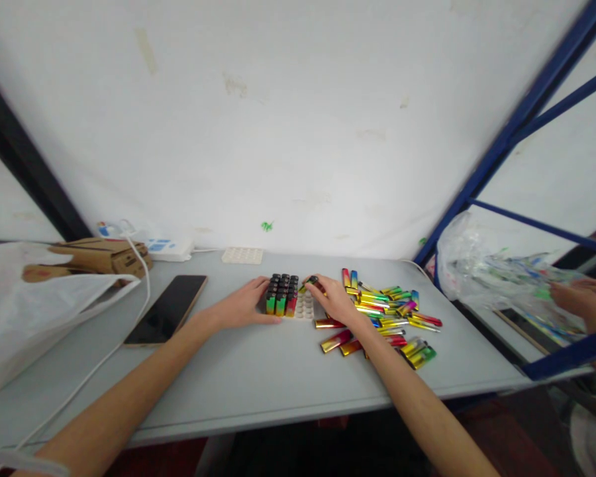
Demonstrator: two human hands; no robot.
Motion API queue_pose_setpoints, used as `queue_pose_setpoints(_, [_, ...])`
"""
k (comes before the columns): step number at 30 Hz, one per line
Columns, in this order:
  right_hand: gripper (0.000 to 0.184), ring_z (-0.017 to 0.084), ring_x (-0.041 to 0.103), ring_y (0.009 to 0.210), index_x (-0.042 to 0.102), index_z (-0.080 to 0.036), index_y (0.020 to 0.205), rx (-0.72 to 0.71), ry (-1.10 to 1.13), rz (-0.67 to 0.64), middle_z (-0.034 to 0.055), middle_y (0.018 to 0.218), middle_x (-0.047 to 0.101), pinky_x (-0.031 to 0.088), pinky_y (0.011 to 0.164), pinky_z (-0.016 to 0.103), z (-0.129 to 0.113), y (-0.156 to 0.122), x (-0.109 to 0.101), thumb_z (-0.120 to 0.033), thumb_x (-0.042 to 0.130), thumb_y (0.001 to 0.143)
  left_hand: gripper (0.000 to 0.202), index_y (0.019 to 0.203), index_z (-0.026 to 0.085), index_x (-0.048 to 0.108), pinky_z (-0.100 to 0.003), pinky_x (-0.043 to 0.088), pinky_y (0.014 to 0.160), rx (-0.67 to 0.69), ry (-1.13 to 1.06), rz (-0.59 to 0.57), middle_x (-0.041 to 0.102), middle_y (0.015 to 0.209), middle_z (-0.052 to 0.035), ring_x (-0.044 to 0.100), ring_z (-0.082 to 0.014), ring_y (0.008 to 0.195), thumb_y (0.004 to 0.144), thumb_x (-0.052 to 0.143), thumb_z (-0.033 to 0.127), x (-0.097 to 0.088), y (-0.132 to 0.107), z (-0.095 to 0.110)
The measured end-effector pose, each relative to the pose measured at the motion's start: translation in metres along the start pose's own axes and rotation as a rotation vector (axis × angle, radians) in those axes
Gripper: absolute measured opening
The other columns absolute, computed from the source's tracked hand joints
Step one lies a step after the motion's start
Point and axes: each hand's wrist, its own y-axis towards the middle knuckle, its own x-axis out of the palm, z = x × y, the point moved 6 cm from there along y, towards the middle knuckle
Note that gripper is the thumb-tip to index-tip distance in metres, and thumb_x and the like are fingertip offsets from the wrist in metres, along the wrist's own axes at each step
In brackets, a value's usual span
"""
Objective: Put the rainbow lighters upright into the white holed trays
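A white tray [305,308] with round sockets lies on the grey table [258,371], its left part filled with several upright shiny lighters [281,295]. My left hand [246,305] rests against the tray's left side, fingers curled round the standing lighters. My right hand [330,296] is over the tray's bare right part, fingers pinched on one lighter [310,283]. Right of the tray lies a loose pile of colourful lighters [387,315], several of them under my right forearm.
A black phone [167,309] lies left of the tray, with a white cable [104,344] running past it. A white plastic bag [24,311], a cardboard box [97,255] and a power strip [166,248] are at left. A spare tray [242,255] sits by the wall. Another person's hands [573,295] handle a clear bag [481,265] at right, behind blue frame bars [506,132].
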Motion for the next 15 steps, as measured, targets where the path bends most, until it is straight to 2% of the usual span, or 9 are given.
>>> queue_pose_setpoints(4, [0.021,0.022,0.065,0.085,0.065,-0.023,0.097,-0.020,-0.047,-0.059,0.0046,0.093,0.074,0.050,0.082,0.032,0.001,0.001,0.009,-0.034,0.068,0.115,0.088,0.155,0.016,0.064,-0.059,0.046,0.136,0.019,0.002,0.014,0.068,0.160,-0.0214,0.061,-0.0455,0.154,0.086,0.093,0.062,0.001,0.000,-0.002])
queue_pose_setpoints(8, [0.023,0.021,0.064,0.081,0.065,-0.023,0.095,0.022,-0.086,-0.059,0.0037,0.089,0.073,0.049,0.079,0.031,0.003,0.005,0.013,-0.031,0.066,0.116,0.086,0.155,0.022,0.065,-0.057,0.048,0.135,0.034,-0.008,0.030,0.071,0.157,-0.0175,0.065,-0.0434,0.150,0.086,0.093,0.066,0.000,0.000,-0.004])
queue_pose_setpoints(15, [0.020,0.022,0.068,0.091,0.068,-0.019,0.094,-0.015,-0.207,-0.177,0.0067,0.097,0.073,0.053,0.090,0.033,-0.006,0.011,0.021,-0.024,0.074,0.113,0.090,0.155,0.022,0.065,-0.056,0.047,0.136,0.025,0.000,0.023,0.070,0.158,-0.0172,0.064,-0.0433,0.150,0.085,0.092,0.071,0.001,0.000,-0.008])
